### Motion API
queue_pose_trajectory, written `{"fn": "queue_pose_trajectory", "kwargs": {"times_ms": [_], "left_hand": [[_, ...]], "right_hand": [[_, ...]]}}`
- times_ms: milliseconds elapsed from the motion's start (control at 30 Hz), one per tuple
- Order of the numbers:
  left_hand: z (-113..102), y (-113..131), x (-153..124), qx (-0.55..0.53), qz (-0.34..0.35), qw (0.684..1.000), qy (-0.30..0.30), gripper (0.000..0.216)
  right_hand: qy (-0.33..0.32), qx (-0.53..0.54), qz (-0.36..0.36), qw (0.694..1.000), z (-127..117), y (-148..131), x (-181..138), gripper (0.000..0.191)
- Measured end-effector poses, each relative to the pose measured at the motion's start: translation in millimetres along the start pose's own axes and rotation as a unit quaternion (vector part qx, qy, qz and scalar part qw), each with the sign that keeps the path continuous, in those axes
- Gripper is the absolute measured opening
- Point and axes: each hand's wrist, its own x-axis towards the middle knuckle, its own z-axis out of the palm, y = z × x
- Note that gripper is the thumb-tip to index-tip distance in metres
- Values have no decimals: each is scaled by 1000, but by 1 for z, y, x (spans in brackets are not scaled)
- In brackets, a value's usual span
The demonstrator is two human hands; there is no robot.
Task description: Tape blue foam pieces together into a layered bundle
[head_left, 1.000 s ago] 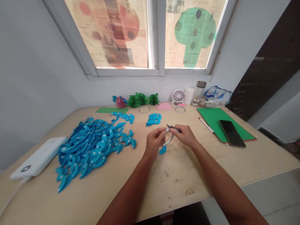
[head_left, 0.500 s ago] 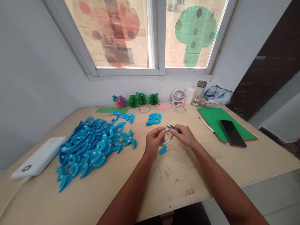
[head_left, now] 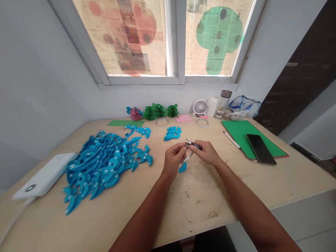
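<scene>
My left hand is closed on a thin roll of white tape, pinching its upper side between thumb and fingers. Dark-handled scissors lie in my closed right hand, their short blades pointing left over the left fingertips. The thumbs of both hands nearly meet at the tape. Just under the roll, a single curved blue paper piece rests on the table. A small stack of blue pieces sits beyond my hands. Off to the left spreads a large heap of blue paper pieces dotted with white squares.
Along the back stand green paper ornaments, a small fan and a glass bottle. Two more tape rolls lie before them. At right, a phone rests on green sheets. A white power bank lies far left.
My left hand has shifted slightly right, closer to the right hand. The white strip seen at the fingertips is now mostly covered, and the scissor blades sit a little further left.
</scene>
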Motion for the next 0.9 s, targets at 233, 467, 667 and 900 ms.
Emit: {"fn": "queue_pose_trajectory", "kwargs": {"times_ms": [233,467,667,900], "left_hand": [[-1,-2,1,1,8,1000,-10,33],[0,-1,1,5,9,1000,-8,31],[-1,-3,2,-9,10,1000,6,32],[-2,-4,1,-15,9,1000,-6,34]], "right_hand": [[6,5,-12,1000,0,0,0,43],[19,3,5,1000,0,-1,0,42],[21,-8,15,1000,0,0,0,42],[29,0,15,999,1,-1,0,42]]}}
